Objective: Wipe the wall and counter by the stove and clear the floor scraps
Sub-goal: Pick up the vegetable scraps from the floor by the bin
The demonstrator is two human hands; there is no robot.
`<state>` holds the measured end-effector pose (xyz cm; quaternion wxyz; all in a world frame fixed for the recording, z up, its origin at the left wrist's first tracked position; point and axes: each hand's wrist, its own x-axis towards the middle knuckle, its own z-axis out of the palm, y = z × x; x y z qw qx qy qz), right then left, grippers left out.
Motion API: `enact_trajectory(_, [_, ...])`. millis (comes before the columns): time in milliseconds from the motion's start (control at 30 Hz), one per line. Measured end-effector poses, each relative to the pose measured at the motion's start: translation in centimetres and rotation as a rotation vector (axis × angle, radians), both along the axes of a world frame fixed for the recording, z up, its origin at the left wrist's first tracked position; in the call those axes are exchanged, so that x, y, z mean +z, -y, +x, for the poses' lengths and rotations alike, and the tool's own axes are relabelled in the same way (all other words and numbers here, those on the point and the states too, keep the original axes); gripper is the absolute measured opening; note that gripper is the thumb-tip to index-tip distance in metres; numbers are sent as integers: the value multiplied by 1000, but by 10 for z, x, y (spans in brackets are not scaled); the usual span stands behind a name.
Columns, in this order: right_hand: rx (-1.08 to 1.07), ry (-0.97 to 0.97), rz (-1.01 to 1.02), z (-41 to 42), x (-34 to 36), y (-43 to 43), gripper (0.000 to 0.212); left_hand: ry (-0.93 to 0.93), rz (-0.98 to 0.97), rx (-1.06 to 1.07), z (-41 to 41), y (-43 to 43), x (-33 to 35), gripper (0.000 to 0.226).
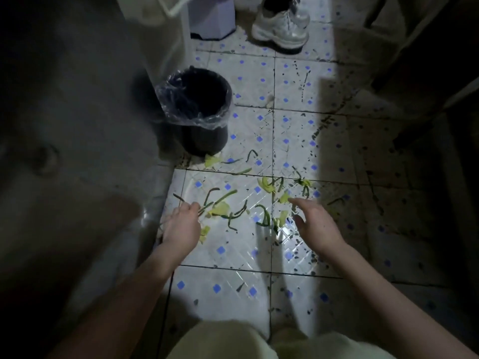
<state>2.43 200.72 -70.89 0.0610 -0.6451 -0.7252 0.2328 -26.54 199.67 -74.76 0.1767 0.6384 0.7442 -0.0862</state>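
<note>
Green vegetable scraps (264, 216), thin stems and pale leaf pieces, lie scattered over the white tiled floor (225, 255) with blue diamonds. My left hand (181, 226) is down at the left of the pile, its fingers curled round a few green stems. My right hand (313, 226) hovers at the right of the pile with fingers spread and relaxed, its fingertips near a pale leaf piece (283, 198). A black bin (199, 110) lined with a clear plastic bag stands beyond the scraps at the left.
A dark cabinet front fills the left side. Another person's pale sneaker (282, 27) stands on the floor at the back, next to a light lilac container (211, 16). Dark furniture closes off the right. My knees in pale trousers show at the bottom.
</note>
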Motion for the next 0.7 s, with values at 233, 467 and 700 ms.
enact_trajectory(233, [92,-2,-75,-4,-86,-11,46,46,0,-24,-11,12,-98,35])
enact_trajectory(467, [51,-18,-81,-4,-94,-10,46,-16,-43,-111,-12,20,-122,36])
enact_trajectory(700, [82,-18,-110,-11,-107,-10,45,1,-47,-144,-6,16,-136,31])
